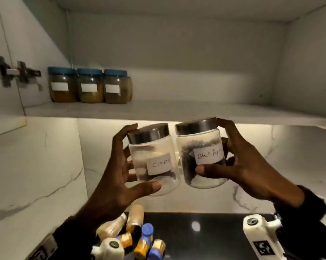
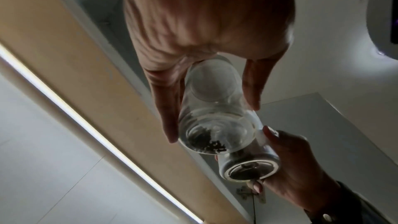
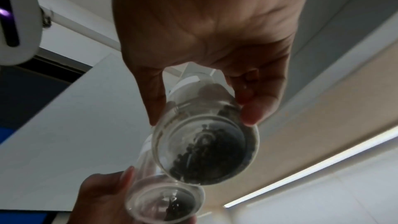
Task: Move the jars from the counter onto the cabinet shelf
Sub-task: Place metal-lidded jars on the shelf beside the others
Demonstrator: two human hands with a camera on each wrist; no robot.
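My left hand (image 1: pixel 119 164) grips a clear glass jar labelled "Cloves" (image 1: pixel 154 160), with a metal lid and a few dark cloves at its bottom. My right hand (image 1: pixel 239 162) grips a matching jar labelled "Black Pepper" (image 1: pixel 201 152), part filled with dark peppercorns. Both jars are tilted, side by side and nearly touching, held in the air just below the front edge of the cabinet shelf (image 1: pixel 177 111). From below, the left wrist view shows the cloves jar (image 2: pixel 211 125) and the right wrist view shows the pepper jar (image 3: pixel 206 151).
Three blue-lidded jars (image 1: pixel 88 85) stand in a row at the shelf's back left, and a door hinge (image 1: pixel 17 72) is fixed on the left wall. On the dark counter (image 1: pixel 205 237) below lie several small bottles (image 1: pixel 139 239). The shelf's middle and right are bare.
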